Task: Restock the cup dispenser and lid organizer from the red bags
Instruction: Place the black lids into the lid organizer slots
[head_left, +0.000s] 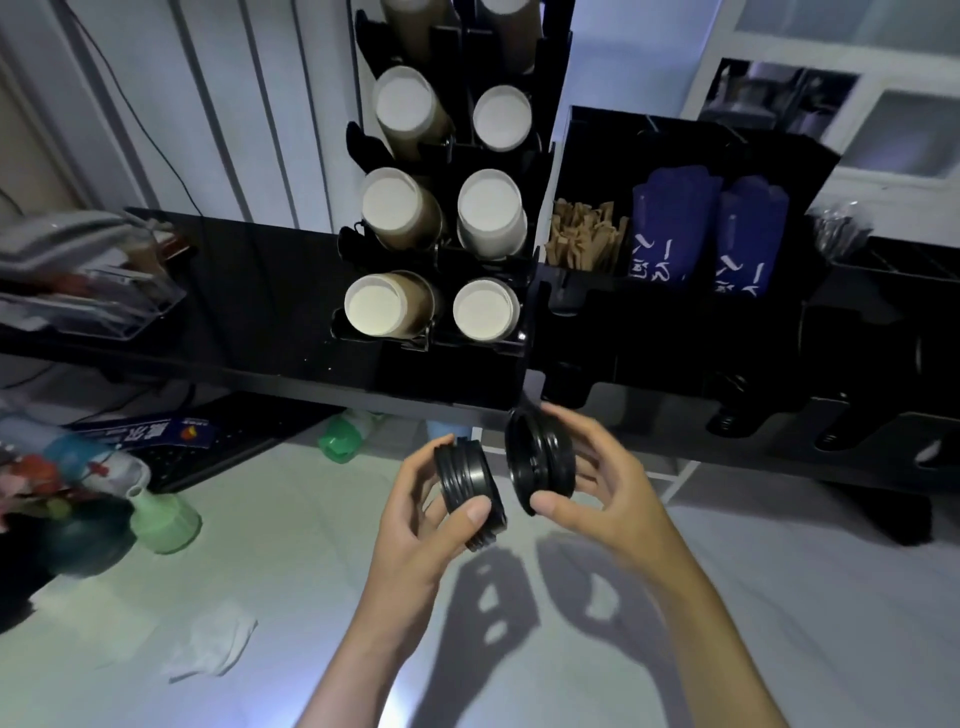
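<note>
Two short stacks of black lids are held close to the camera, one in each hand, above a pale floor where the shadows of both hands fall. The left hand (415, 512) is curled around the left stack of lids (470, 491), with the thumb pressed on its near edge and the fingers wrapped behind it. The right hand (597, 483) is curled around the right stack of lids (540, 460), the thumb set under its lower edge and the fingers spread behind the top. The two stacks are just beside each other and are not touching.

Lower left, a crumpled white cloth (215, 647) is seen on the floor, with a pale green cup (163, 517) beyond it and a blurred heap of coloured things at the left edge.

Past the hands, a black bench (234, 291) is seen running across the view. On it a black cup dispenser (447, 358) is stood, its slots filled in two columns with paper cups (382, 304) whose white bases face the camera. To its right a black lid organizer (675, 338) is placed, its upper compartments filled with brown paper sticks (584, 239) and two dark blue packets (670, 223). Whether its lower slots are filled cannot be told in the dark. At the far left of the bench a clear tray (104, 296) is seen, blurred.
</note>
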